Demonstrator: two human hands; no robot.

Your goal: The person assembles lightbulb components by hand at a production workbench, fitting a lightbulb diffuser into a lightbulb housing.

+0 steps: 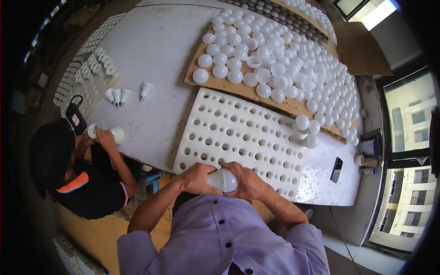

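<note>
Close to my body, over the near edge of a white foam tray (220,136), I hold an LED bulb (228,180) between both hands. My left hand (198,178) is closed around the white base end on the left. The fingers of my right hand (247,181) wrap round the bulb from the right, near its rounded white cover. Rows of round holes run across the foam tray. Behind it, many white dome bulb covers (234,76) lie on a cardboard sheet (196,73); several more sit at the tray's right corner.
A co-worker (87,183) sits at the left, handling a white bulb part (93,131). Several bulb bases (145,90) lie on the table (156,46), near another foam tray (101,87) of bases. A phone (337,169) rests at the right, beside the window wall.
</note>
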